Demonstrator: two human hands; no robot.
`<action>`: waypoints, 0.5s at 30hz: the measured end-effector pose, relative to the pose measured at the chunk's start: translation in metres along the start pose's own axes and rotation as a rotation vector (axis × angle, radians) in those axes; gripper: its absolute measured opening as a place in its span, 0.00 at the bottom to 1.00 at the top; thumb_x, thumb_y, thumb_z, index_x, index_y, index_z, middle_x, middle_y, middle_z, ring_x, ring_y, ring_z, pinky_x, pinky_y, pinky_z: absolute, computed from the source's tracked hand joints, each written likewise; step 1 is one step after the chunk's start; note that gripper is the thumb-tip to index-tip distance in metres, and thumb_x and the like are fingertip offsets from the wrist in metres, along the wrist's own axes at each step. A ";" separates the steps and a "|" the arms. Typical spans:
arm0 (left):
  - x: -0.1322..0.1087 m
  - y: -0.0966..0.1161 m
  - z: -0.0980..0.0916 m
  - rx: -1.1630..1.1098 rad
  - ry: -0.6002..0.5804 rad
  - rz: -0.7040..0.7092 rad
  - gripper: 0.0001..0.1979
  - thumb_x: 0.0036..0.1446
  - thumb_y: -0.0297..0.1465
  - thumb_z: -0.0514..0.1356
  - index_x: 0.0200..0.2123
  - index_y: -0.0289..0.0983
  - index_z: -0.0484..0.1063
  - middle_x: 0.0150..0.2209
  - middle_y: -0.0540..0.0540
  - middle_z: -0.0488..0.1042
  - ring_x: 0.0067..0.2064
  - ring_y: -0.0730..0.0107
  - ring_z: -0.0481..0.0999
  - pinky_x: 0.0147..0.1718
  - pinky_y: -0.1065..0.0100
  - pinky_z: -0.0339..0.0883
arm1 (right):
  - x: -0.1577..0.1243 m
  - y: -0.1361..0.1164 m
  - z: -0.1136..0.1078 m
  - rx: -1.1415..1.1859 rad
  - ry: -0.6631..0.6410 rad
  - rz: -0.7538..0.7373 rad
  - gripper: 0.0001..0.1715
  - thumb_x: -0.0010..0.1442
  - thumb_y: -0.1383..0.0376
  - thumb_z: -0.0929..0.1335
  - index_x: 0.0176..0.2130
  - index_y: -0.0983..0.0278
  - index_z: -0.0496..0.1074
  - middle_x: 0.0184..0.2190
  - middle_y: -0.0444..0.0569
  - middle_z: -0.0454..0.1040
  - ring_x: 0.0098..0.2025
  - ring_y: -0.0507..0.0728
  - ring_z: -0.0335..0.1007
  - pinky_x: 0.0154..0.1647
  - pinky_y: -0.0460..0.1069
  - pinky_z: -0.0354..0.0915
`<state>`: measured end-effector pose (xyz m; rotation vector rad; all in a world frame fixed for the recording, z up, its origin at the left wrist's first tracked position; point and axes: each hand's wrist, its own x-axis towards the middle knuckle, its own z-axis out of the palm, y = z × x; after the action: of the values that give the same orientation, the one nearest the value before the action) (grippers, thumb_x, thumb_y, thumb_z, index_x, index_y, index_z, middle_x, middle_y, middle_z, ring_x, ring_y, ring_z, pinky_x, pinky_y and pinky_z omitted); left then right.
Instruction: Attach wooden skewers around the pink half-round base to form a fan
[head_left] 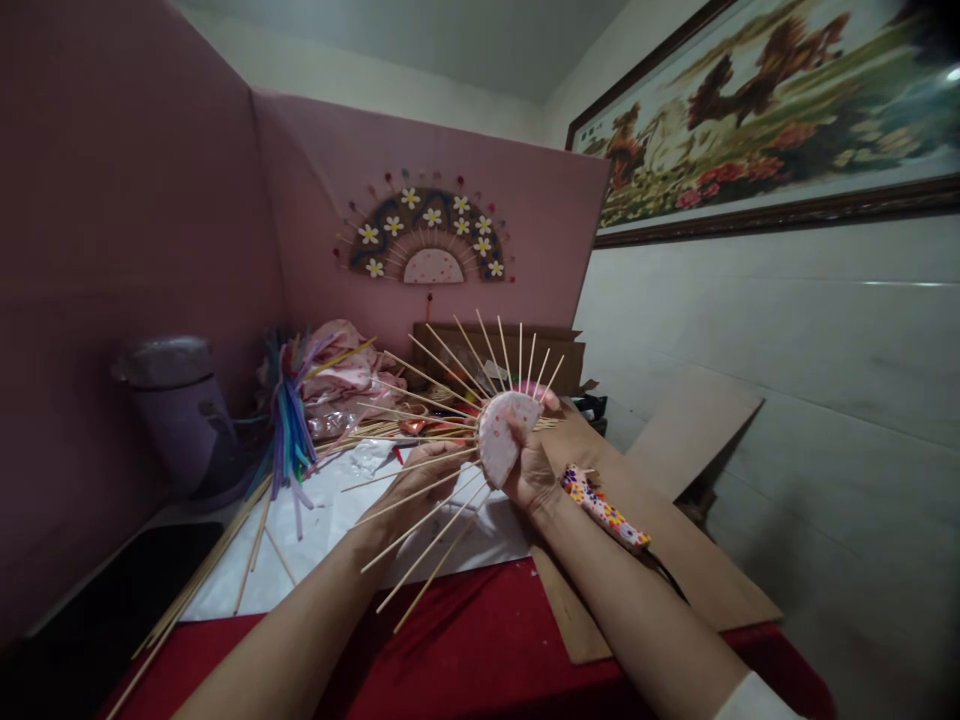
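Observation:
In the head view my right hand (532,468) is closed on a half-round piece (499,440) covered in pale pink dotted cloth, its thumb on the front face. Several thin wooden sticks (427,575) fan out from its curved edge, upward, to the left and down towards me. My left hand (435,475) is among the left-hand sticks, with some passing in front of it. Its fingers look drawn together, partly hidden, and what they grip cannot be made out.
A red-covered table (465,650) bears white sheeting (330,510), loose sticks (202,560), coloured pipe cleaners (289,420) and cardboard (675,540). A flower-patterned piece (604,508) lies right. Behind are a purple bin-like container (180,430) and a decorated fan (431,225) on the pink panel.

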<state>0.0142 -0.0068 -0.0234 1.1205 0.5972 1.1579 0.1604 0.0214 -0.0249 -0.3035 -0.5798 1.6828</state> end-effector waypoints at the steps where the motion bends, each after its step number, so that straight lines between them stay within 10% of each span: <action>1: 0.000 0.002 0.002 0.020 -0.011 -0.016 0.10 0.40 0.32 0.67 0.26 0.32 0.72 0.21 0.52 0.67 0.20 0.81 0.59 0.18 0.75 0.49 | 0.000 -0.001 0.000 0.008 0.029 -0.003 0.10 0.49 0.67 0.68 0.36 0.63 0.71 0.26 0.43 0.77 0.32 0.54 0.74 0.34 0.49 0.71; 15: 0.004 -0.001 0.007 0.218 0.085 -0.079 0.13 0.40 0.38 0.66 0.24 0.32 0.73 0.17 0.53 0.63 0.17 0.83 0.54 0.16 0.75 0.44 | 0.007 -0.007 -0.009 0.086 0.111 -0.073 0.12 0.50 0.60 0.68 0.35 0.65 0.70 0.26 0.44 0.77 0.30 0.53 0.73 0.33 0.48 0.70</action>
<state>0.0221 -0.0061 -0.0215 1.2248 0.8429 1.0951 0.1698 0.0314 -0.0277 -0.3082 -0.4296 1.6052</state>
